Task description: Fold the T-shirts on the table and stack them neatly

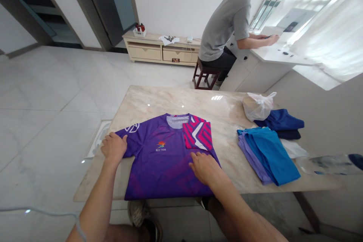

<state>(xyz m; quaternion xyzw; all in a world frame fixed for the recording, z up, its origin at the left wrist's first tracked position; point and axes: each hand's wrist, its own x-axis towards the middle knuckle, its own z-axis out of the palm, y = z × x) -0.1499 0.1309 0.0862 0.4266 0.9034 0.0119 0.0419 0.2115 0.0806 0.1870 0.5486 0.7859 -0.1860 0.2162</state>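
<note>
A purple T-shirt (161,166) lies front up on the marble-topped table, its neckline pointing away from me. On its chest is a small orange and green logo. The sleeve at the right is folded inward over the chest and shows a pink and white pattern (198,136). At the left, the other sleeve sticks out, and my left hand (113,147) is closed on its cuff; the fingertips are partly hidden. My right hand (205,167) rests on the shirt just below the folded sleeve, its fingers apart and holding nothing.
Right of the shirt lie folded blue and lilac garments (272,155), dark blue cloth (280,121), a tied plastic bag (258,106) and a clear bottle (331,164). Beyond the table (159,100), a person (227,26) sits on a stool at a white counter. A low cabinet (147,51) lines the wall.
</note>
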